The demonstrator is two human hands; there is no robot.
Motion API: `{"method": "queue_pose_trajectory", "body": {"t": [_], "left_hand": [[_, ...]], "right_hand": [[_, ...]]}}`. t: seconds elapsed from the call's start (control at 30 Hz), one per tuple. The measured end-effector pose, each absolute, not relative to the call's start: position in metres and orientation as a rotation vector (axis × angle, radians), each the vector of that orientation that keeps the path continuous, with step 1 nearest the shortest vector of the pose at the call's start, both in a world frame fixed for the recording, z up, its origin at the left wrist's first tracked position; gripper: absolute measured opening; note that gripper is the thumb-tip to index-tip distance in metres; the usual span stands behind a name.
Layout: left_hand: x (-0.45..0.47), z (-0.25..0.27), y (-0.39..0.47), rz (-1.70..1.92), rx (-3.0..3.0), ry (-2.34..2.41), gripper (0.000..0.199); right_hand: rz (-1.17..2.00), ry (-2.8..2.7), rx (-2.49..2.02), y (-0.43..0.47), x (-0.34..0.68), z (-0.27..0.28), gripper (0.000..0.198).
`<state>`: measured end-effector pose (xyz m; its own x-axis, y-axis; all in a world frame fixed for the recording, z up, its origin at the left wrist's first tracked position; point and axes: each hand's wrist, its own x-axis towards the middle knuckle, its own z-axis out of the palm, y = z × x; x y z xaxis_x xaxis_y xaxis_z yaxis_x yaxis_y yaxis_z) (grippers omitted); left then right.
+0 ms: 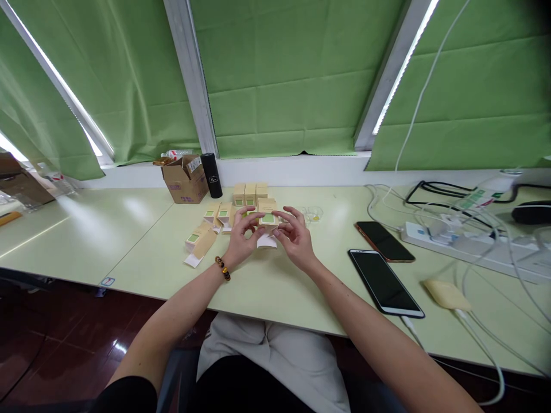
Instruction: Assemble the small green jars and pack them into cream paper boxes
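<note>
Between my two hands is a small cream paper box (267, 220) with a green patch on its end and a white flap hanging toward me. My left hand (244, 238), a beaded bracelet on its wrist, grips the box's left side with thumb and fingers. On the right side, my right hand (296, 236) pinches it the same way. Left of my hands lie similar boxes with flaps out, the nearest one (200, 241) tilted on the table. Behind them stands a row of closed cream boxes (250, 194). Small clear plastic pieces (313, 214) lie beyond my right hand.
At the back left are an open cardboard carton (185, 180) and a black bottle (211, 175). To the right lie two phones (385, 282), a white power strip (465, 249), a yellow charger-like block (446, 295), tangled cables and a white-green bottle (488, 190).
</note>
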<state>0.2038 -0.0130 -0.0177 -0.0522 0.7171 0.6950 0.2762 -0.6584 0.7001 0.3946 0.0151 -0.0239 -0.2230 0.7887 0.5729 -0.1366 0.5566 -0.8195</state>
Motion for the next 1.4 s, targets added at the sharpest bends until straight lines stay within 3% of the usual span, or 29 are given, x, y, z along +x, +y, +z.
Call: {"method": "queue_pose_trajectory", "body": {"t": [0.57, 0.7, 0.87, 0.93, 1.17, 1.4], "left_hand": [[0.204, -0.020, -0.014, 1.686, 1.846, 1.109, 0.037], [0.197, -0.018, -0.016, 1.541, 1.921, 1.014, 0.055], [0.194, -0.017, -0.015, 1.350, 1.987, 0.909, 0.098], [0.196, -0.017, -0.015, 1.331, 1.999, 0.927, 0.106], [0.200, -0.017, -0.016, 1.475, 1.829, 0.892, 0.073], [0.202, -0.015, -0.015, 1.528, 1.656, 0.802, 0.065]], "right_hand": [[0.964, -1.537, -0.636, 0.020, 0.389, -0.030, 0.041], [0.955, -1.521, -0.661, 0.020, 0.392, -0.026, 0.043], [0.933, -1.499, -0.680, 0.019, 0.394, -0.023, 0.044], [0.931, -1.496, -0.679, 0.019, 0.393, -0.023, 0.044], [0.969, -1.533, -0.630, 0.015, 0.392, -0.023, 0.049], [1.018, -1.571, -0.558, 0.011, 0.393, -0.022, 0.051]]}}
